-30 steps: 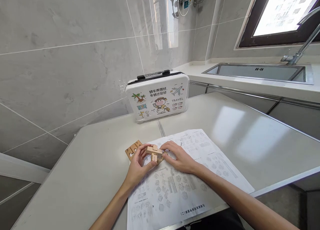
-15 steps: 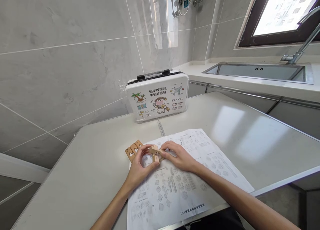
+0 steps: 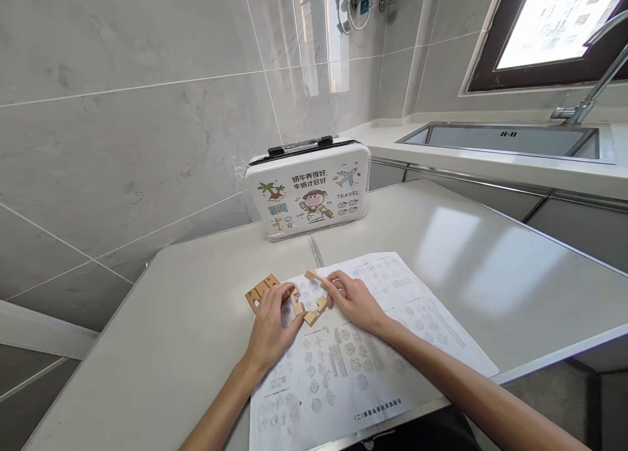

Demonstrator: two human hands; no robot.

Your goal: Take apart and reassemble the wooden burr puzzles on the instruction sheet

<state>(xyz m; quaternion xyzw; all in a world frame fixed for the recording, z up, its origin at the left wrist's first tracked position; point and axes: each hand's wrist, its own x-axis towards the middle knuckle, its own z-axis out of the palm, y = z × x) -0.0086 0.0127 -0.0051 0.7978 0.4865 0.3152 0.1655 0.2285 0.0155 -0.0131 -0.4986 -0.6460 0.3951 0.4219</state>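
My left hand [image 3: 272, 313] is closed, with a notched wooden puzzle piece [image 3: 296, 302] between thumb and fingertips. In the pinch of my right hand [image 3: 353, 299] is another wooden puzzle piece [image 3: 314, 277], its far end tilted up to the left. A third, U-notched piece [image 3: 316, 312] lies on the printed sheet between both hands, near the left thumb tip. Flat wooden pieces with numbers and cutouts [image 3: 261, 288] lie side by side beyond the left fingers, which partly cover them. The printed sheet [image 3: 383, 366] of small puzzle drawings lies beneath the hands.
A white plastic-wrapped case [image 3: 309, 189] with cartoon prints stands at the back of the light table [image 3: 196, 346], near the tiled wall [image 3: 147, 143]. To the right are a counter with a sink [image 3: 505, 140], a faucet [image 3: 583, 107] and a window.
The wooden pieces that were together between my hands are now apart. My right hand has moved right with one piece, and the U-notched piece lies on the sheet.
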